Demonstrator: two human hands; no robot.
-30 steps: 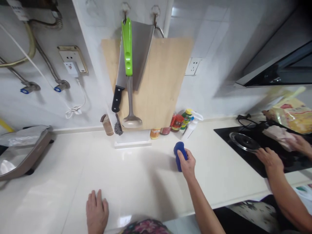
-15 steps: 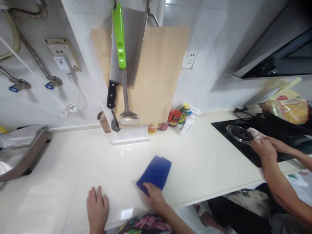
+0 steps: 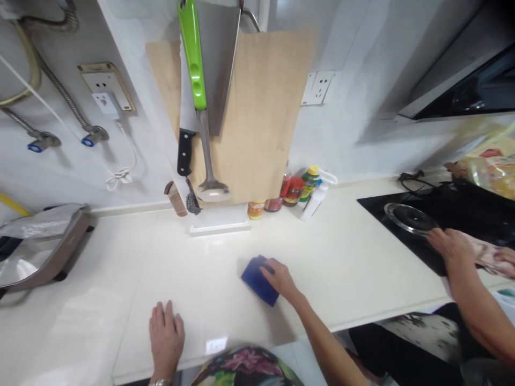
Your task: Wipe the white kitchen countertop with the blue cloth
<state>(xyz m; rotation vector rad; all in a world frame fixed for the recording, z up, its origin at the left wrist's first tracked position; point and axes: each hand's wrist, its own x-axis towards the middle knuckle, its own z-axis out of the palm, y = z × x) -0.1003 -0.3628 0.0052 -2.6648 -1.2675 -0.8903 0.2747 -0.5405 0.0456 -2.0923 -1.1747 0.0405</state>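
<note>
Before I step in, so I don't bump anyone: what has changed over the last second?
The right hand has spread the blue cloth flat, then folded it smaller on the counter, and now lies on top of it. A co-worker's hand has moved a pink cloth rightward across the black cooktop. The left hand stayed on the counter; the hanging cutting board stayed put.

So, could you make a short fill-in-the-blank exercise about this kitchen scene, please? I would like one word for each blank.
1. The person's right hand rests on a ____ cloth on the white countertop.
2. A kitchen knife with a black handle hangs in front of the ____ chopping board.
3. A co-worker's hand lies on the ____ hob beside a pink cloth.

Answers: blue; wooden; black.
</note>
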